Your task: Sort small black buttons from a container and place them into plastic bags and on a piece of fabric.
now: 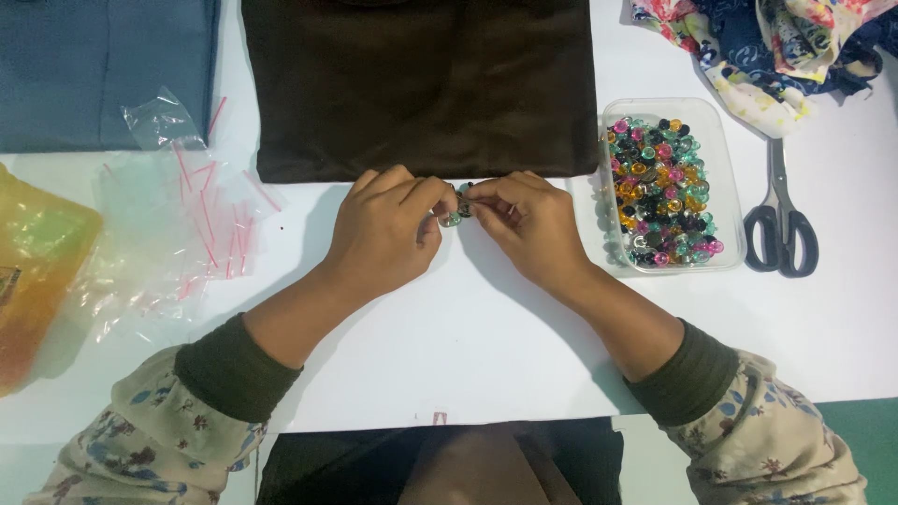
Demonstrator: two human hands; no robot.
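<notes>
My left hand (pixel 385 232) and my right hand (pixel 529 224) meet over the white table (pixel 468 327), just in front of a folded dark brown cloth (pixel 421 84). Between their fingertips they pinch small glassy beads (pixel 456 208), green and dark ones, partly hidden by the fingers. To the right of my right hand stands a clear plastic tub (pixel 722 187) filled with several coloured beads (pixel 662 192) in pink, orange, teal and black.
Black-handled scissors (pixel 781 224) lie right of the tub. Small clear zip bags with red strips (pixel 182 215) are spread at the left, beside a yellow plastic bag (pixel 33 271). Blue cloth (pixel 103 65) lies at back left, floral fabric (pixel 776 47) at back right.
</notes>
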